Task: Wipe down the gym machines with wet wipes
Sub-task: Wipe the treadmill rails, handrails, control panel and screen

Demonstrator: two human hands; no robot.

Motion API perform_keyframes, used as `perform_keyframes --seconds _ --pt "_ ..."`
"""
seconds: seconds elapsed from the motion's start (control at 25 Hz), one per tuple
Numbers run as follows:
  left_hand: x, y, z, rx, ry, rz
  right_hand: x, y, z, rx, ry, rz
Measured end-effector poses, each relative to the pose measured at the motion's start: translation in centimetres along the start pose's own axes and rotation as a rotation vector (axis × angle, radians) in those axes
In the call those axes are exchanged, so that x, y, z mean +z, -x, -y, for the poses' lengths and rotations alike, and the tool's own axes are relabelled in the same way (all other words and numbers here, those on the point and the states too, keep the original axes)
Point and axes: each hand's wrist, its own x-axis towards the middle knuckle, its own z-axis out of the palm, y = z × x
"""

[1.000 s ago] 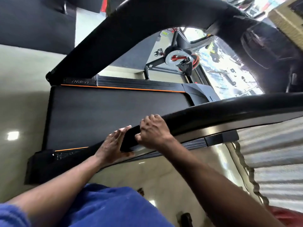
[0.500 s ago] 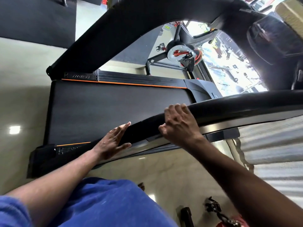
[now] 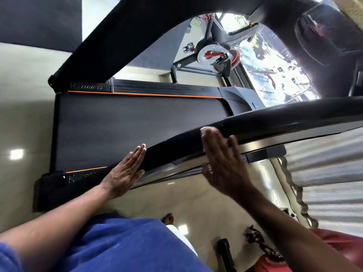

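1. Left hand [image 3: 123,173] lies flat on the treadmill handrail [image 3: 255,124], fingers straight and together.
2. Right hand [image 3: 222,160] at 3 o'clock of it, fingers spread; wet wipe [image 3: 205,130] peeks past the fingertips. With no real grip, it could slide off.
3. Rail's long axis runs 8 to 2 o'clock.
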Motion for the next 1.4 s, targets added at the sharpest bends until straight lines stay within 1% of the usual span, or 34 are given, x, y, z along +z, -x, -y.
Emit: perform_keyframes --seconds 0.12,0.2,0.32,0.44,0.52,0.6,0.68,0.72,0.8,0.84,0.88,1.0,1.04,1.12,1.2,1.28,1.36,1.4 --pt "-0.3 -0.1 -0.3 -0.054 0.013 0.064 0.6 -0.2 -2.0 0.035 -0.119 -0.120" --pt "-0.6 0.1 -0.8 -0.111 0.026 0.073 1.9 -0.4 -1.2 -0.016 -0.210 -0.178" --pt "-1.3 1.1 -1.9 -0.291 0.111 0.124 4.5 -0.4 0.7 -0.227 -0.277 -0.217" --pt "-2.2 3.0 -3.0 -0.498 0.191 0.147 7.4 -1.0 2.4 -0.492 -0.210 -0.251" --pt "-2.9 5.2 -4.2 -0.600 0.206 0.158 8.7 -1.7 2.9 -0.579 -0.177 -0.263" --pt "-3.1 8.1 -5.6 -0.669 0.189 0.163 9.2 -2.4 3.1 -0.599 -0.244 -0.265" --pt "-3.1 11.2 -6.6 -0.761 0.194 0.149 8.5 -3.1 3.7 -0.504 -0.419 -0.274" --pt "-3.1 12.6 -7.1 -0.817 0.215 0.134 7.8 -3.4 4.6 -0.393 -0.540 -0.280" --pt "-3.2 14.9 -7.9 -0.895 0.277 0.092 5.5 -3.4 7.3 -0.093 -0.799 -0.241" --pt "-3.3 15.5 -8.3 -0.906 0.299 0.069 4.8 -3.1 8.9 0.034 -0.934 -0.193" --pt "-3.5 15.8 -8.7 -0.907 0.313 0.042 4.2 -2.5 10.7 0.122 -1.068 -0.134" --pt "-5.3 17.4 -9.2 -0.914 0.402 -0.026 3.3 -0.6 16.4 0.278 -1.436 0.071" --pt "-6.0 18.2 -9.0 -0.913 0.420 -0.037 3.4 -0.2 18.1 0.312 -1.496 0.110" --pt "-8.6 20.8 -7.6 -0.905 0.435 -0.058 3.2 -0.8 22.1 0.358 -1.516 0.157" --pt "-11.3 23.0 -6.3 -0.908 0.431 -0.095 2.8 -1.5 24.8 0.397 -1.525 0.213" --pt "-15.6 29.3 -3.2 -0.974 0.450 -0.152 1.4 -4.0 31.4 0.385 -1.527 0.270" --pt "-17.4 31.0 -1.9 -1.011 0.473 -0.218 0.5 -4.7 32.4 0.386 -1.511 0.274" --pt "-19.0 33.4 -0.5 -1.042 0.471 -0.278 -0.2 -5.9 34.9 0.359 -1.521 0.276"
